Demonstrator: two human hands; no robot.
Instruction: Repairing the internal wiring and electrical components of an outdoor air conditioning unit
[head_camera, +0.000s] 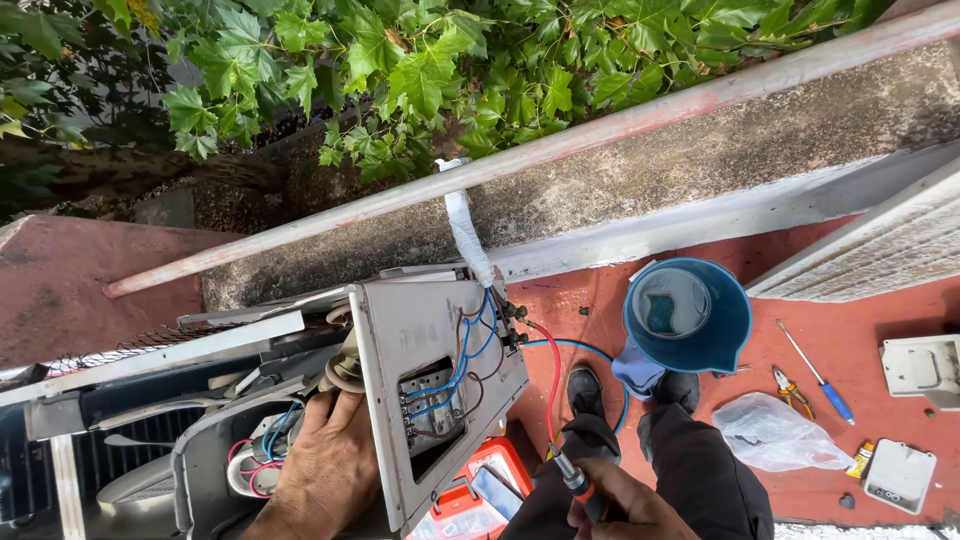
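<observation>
Left hand spread flat inside opened grey metal outdoor unit; right hand closed around orange-handled screwdriver, above red floor.

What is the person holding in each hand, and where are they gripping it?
The right hand grips a screwdriver by its orange handle. The left hand holds no tool; it rests inside the opened outdoor unit beside its wires.

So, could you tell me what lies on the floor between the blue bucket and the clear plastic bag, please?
In the head view, only bare red floor separates the blue bucket from the clear plastic bag.
</observation>
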